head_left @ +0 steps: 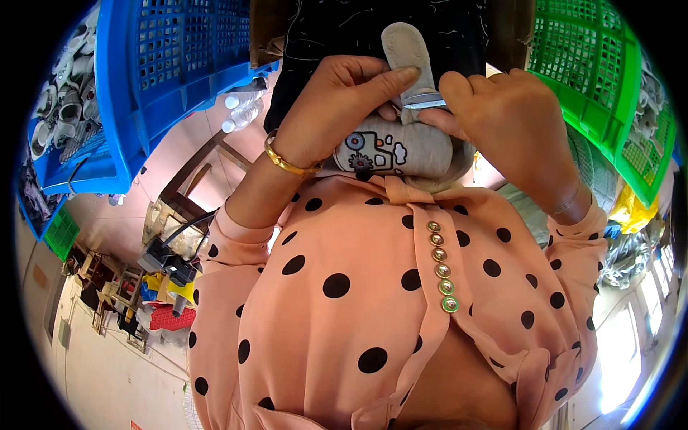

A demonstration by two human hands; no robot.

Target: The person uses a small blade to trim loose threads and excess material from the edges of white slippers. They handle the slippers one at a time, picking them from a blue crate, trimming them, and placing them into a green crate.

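Observation:
My left hand [337, 104], with a gold bangle at its wrist, pinches the beige stitched tongue or strap [406, 50] of a small fabric shoe [423, 152] between thumb and fingers. The shoe is pale grey, with a coloured vehicle picture on it, and lies close against my body. My right hand [505, 107] is closed around small metal snips [424, 101]. Their shiny blades cross the base of the strap, right beside my left thumb and fingertips. The handle of the snips is hidden in my right fist.
Black cloth [330, 29] strewn with loose thread ends covers my lap. A blue plastic crate [118, 107] stands at the left, with several small shoes [68, 107] next to it. At the right is a green crate [595, 86], with more shoes [648, 107] beyond it.

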